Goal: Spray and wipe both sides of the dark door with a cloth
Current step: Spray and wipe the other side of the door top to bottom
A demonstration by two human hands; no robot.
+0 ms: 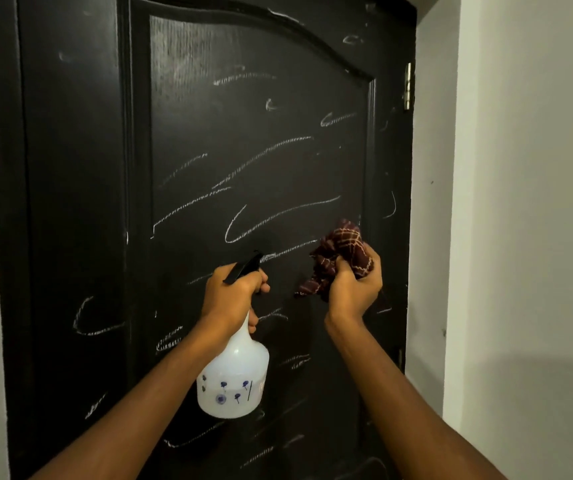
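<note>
The left grip (235,292) clasps the spray bottle (233,379) at its neck, centre frame; it looks light and rigid. The right grip (352,285) bunches the soft, limp cloth (342,251) before the chalk-streaked door (261,161).

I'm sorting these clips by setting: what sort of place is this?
Probably indoors in a home, though I can't be sure: a dark panelled door, chalk-marked, hangs on a metal hinge between plain pale walls.
</note>
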